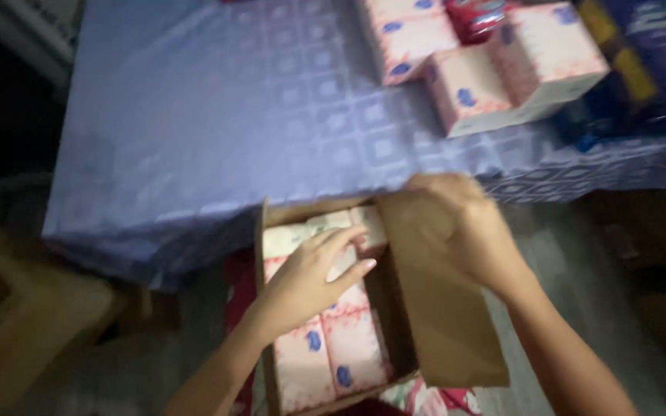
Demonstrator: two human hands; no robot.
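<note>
Fingers (348,239) of the left hand (306,281) are spread flat, pressing on the pink packs (333,347) inside the cardboard box (271,231), prob to keep them seated; not gripping anything. Right hand (464,231) has fingers curled over the box flap (441,323), holding it open w/ a pinch so the inside stays reachable. Box sits low, just below the counter (217,131) edge. Approx 4 packs visible in the box, too blurry to be sure. On the counter: 4 pink boxes (502,69) clustered far right, beside dark blue packages (657,62).

A blue patterned tablecloth (217,115) carries dark blue packages (649,62); a brown stool (17,323) stands left.
</note>
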